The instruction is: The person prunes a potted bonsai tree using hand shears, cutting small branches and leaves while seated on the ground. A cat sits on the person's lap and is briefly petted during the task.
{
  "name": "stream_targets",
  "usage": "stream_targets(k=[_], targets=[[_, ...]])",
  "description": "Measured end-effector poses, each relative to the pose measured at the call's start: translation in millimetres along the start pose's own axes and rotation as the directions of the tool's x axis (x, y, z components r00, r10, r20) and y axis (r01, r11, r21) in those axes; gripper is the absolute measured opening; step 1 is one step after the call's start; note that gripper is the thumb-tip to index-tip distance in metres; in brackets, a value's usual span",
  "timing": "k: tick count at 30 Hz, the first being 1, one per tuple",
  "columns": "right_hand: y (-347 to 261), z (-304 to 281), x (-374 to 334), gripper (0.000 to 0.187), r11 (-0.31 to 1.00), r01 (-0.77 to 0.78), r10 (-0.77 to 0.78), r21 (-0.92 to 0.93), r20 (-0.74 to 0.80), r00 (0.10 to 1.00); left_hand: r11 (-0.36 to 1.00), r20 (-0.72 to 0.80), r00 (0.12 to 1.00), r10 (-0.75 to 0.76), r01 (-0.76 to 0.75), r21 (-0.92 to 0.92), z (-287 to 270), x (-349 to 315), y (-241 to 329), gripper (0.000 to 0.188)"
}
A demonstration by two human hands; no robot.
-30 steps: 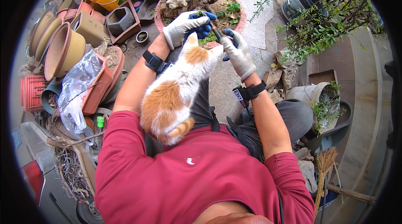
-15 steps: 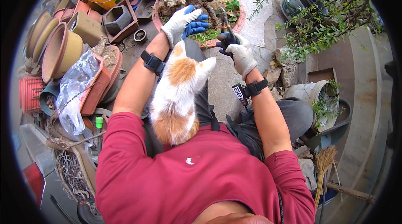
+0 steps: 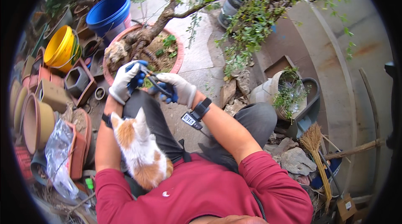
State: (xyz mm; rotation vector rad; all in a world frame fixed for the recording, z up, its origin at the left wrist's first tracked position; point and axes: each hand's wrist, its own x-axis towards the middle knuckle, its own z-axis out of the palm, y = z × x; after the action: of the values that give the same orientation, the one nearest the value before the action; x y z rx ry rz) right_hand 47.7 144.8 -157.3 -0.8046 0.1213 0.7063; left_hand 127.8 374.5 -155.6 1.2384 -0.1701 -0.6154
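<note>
My right hand [image 3: 181, 89], in a white glove with a blue palm, is closed around the dark handles of a pair of plier-like cutters [image 3: 155, 82]. Their metal head points up and left into my left hand [image 3: 127, 81], gloved the same way, whose fingers curl about it; the tips of the jaws are hidden there. Just beyond both hands stands a round terracotta pot [image 3: 179, 58] holding a thick-trunked, bonsai-like tree [image 3: 161, 24]. An orange and white cat [image 3: 144, 153] sits on my lap against my left forearm, facing away.
A yellow bucket [image 3: 58, 50], a blue bucket [image 3: 109, 12] and several stacked pots [image 3: 39, 117] crowd the left side. Leafy branches [image 3: 251, 44] reach out to the right. A white bucket of cuttings [image 3: 268, 90], rocks [image 3: 297, 161] and a straw broom [image 3: 314, 142] lie at right.
My left hand was spread open over the pot; now its fingers curl at the cutters' head. My right hand has brought the cutters over to it. The view has shifted, and the cat's head has turned.
</note>
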Motion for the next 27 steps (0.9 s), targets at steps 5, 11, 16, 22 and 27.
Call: stream_targets(k=[5,11,16,22,27], targets=[[6.6,6.1,2.5,0.047,0.364,0.457,-0.721,-0.812,0.065,0.69,0.999,-0.031,0.999,0.032,-0.032,-0.003,5.2,-2.2,1.6,0.034],[21.4,12.0,1.2,0.017,-0.168,0.073,-0.673,-0.983,0.168,0.72,0.999,0.037,0.999,0.028,-0.029,0.042,10.3,-6.0,4.9,0.033],[0.6,13.2,-9.2,0.021,0.24,0.174,-0.917,-0.955,-0.165,0.362,0.999,0.149,0.988,0.044,-0.04,-0.035,7.4,-7.9,7.8,0.065],[-73.9,-0.9,-40.1,0.026,0.193,0.426,-0.932,-0.884,-0.301,-0.201,1.0,0.182,0.983,0.007,-0.006,-0.003,6.6,-6.6,7.7,0.06],[-96.7,-3.5,-49.6,0.025,0.109,0.375,-0.925,-0.92,-0.232,-0.3,1.0,0.181,0.983,0.006,-0.004,-0.01,7.9,-7.4,8.0,0.057]])
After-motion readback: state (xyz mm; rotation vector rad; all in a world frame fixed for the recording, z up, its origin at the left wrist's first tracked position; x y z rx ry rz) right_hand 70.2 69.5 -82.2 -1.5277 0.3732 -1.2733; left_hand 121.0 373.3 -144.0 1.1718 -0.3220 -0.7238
